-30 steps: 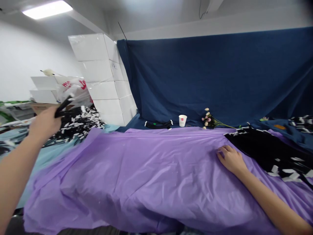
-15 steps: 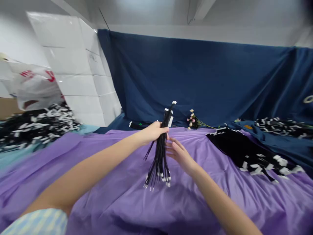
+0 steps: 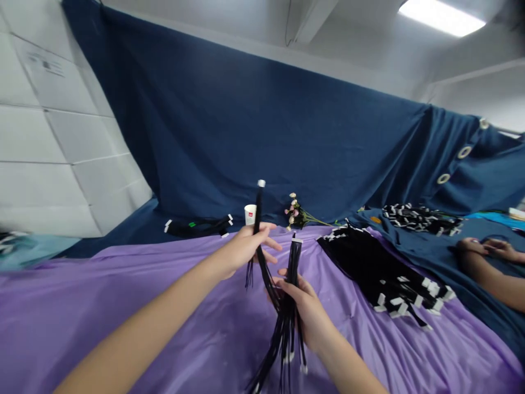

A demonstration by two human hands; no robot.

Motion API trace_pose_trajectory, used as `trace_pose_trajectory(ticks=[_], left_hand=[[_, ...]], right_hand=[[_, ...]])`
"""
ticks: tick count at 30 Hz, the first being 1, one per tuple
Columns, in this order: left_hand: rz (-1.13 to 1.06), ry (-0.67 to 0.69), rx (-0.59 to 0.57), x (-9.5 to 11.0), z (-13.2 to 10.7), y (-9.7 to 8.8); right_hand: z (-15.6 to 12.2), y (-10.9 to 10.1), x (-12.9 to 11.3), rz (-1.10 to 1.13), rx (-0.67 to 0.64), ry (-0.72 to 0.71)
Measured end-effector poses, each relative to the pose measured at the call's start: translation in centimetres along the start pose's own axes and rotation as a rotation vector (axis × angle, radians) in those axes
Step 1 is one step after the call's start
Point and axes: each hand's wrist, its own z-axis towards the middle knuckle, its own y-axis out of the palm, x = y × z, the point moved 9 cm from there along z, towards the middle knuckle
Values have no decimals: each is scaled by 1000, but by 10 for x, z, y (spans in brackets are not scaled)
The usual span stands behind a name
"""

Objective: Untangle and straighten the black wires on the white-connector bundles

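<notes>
My left hand (image 3: 243,249) pinches a black wire harness (image 3: 258,205) between thumb and fingers, its white connector pointing up and its other fingers spread. In my right hand (image 3: 309,312) is a bundle of black wire harnesses (image 3: 293,262), gripped around the middle. A white connector tops this bundle, and loose wires with small pale ends hang below. The left-hand harness runs down towards the bundle; where its lower end lies among the wires I cannot tell. To the right, a layer of black wire harnesses (image 3: 369,262) with white ends lies on the purple cloth (image 3: 172,306).
Behind the hands stand a white paper cup (image 3: 250,214) and a sprig of artificial flowers (image 3: 296,214). Black cables (image 3: 197,226) lie at the back left. White boxes (image 3: 36,137) are stacked left. At right, another person's hands (image 3: 488,247) rest near another cable pile (image 3: 422,218).
The view has swung right. The bundle has passed from my left hand to my right, and my left hand now lifts one harness apart from it. Another person's hands have come into view.
</notes>
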Motion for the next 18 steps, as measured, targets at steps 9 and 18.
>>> trace_pose_trajectory(ticks=[9, 18], left_hand=[[-215, 355, 105, 47, 18, -42], [-101, 282, 25, 33, 46, -63]], right_hand=[[19, -81, -105, -53, 327, -325], [19, -234, -303, -769, 598, -423]])
